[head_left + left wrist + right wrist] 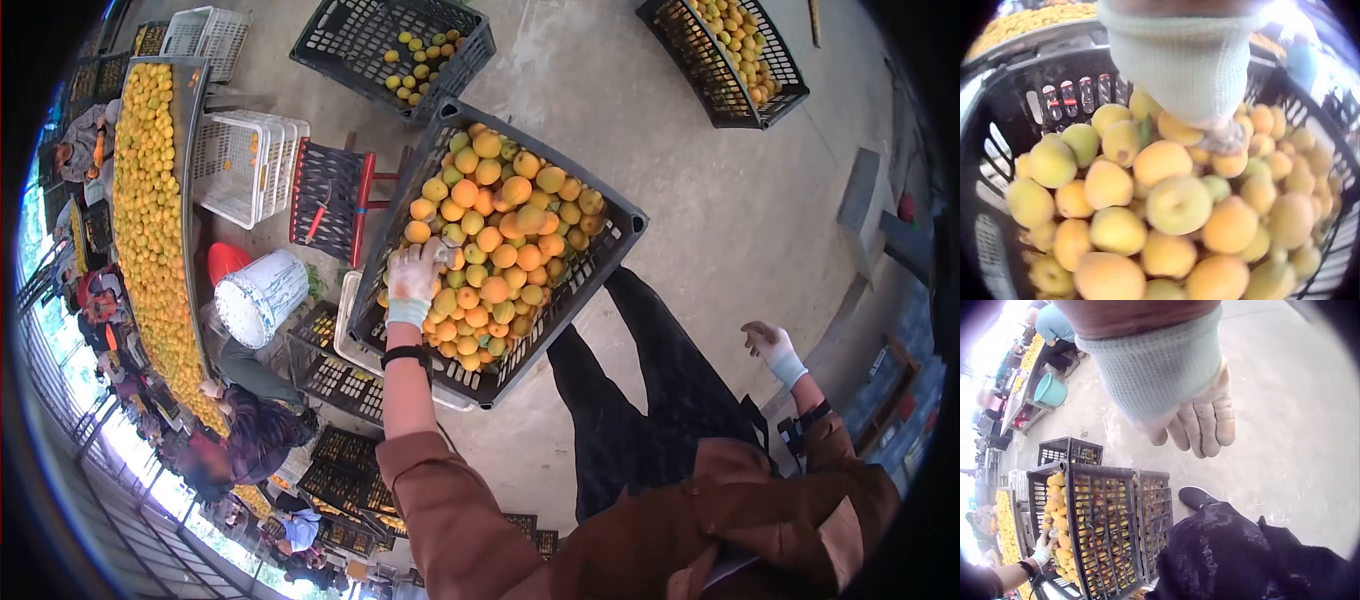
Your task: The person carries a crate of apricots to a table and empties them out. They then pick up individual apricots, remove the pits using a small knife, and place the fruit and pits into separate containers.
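A black plastic crate (pixel 620 212) is heaped with yellow, orange and greenish apricots (pixel 495 240). My left hand (pixel 410 275), in a whitish glove with soiled fingertips, reaches over the crate's left side and touches the apricots. In the left wrist view, the glove's cuff (pixel 1179 69) covers much of that hand, and its fingertips are right at an apricot (pixel 1230 164); whether they grip it I cannot tell. My right hand (pixel 770 345), also gloved, hangs away from the crate at my side. Its fingers (pixel 1207 428) are loosely bent, with nothing in them.
Behind the full crate stands another black crate (pixel 350 45) with a few apricots; a further one (pixel 770 85) is at the far right. To the left are white crates (pixel 235 190), a red-framed stool (pixel 330 195), a white bucket (pixel 262 300) and a long fruit-covered table (pixel 190 120) with people alongside.
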A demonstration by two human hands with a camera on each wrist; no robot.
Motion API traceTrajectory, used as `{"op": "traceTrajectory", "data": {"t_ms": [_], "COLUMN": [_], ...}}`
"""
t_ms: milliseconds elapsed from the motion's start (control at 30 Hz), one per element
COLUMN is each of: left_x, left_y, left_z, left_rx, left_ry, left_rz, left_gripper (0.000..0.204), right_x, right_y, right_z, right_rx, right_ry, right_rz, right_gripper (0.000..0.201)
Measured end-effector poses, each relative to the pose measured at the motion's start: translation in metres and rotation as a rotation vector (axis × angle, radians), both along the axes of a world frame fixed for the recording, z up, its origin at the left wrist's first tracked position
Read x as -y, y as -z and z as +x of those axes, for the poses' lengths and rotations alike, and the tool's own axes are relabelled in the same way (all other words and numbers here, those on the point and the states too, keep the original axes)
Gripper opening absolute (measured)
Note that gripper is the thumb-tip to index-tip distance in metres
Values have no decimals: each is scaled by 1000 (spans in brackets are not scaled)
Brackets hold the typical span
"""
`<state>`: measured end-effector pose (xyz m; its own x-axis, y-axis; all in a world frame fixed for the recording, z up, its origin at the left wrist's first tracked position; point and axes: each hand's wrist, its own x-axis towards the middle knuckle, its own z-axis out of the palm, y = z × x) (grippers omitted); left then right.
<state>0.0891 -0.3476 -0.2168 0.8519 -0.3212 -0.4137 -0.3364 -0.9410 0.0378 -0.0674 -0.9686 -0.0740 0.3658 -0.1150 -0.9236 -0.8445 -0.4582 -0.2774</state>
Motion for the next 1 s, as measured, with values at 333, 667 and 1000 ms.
{"op": "traceTrajectory", "data": {"t_ms": [333, 667, 1000], "left_x": [-7, 46, 90], "left_y": [-55, -65, -83], "left_z": [-34, -78, -93], "left_rx": [-317, -592, -773], "left_ry": [-1092, -1648, -1431], "left_rz": [-1010, -2287, -2385], "left_gripper": [42, 31, 37], "right_x": [-18, -147, -349], "right_y": [2, -31, -14], "right_z": [57, 151, 160], "right_rx": [73, 427, 334], "right_ry": [-130, -370, -104], "right_rz": [-6, 155, 793], "right_gripper": [23, 24, 47]}}
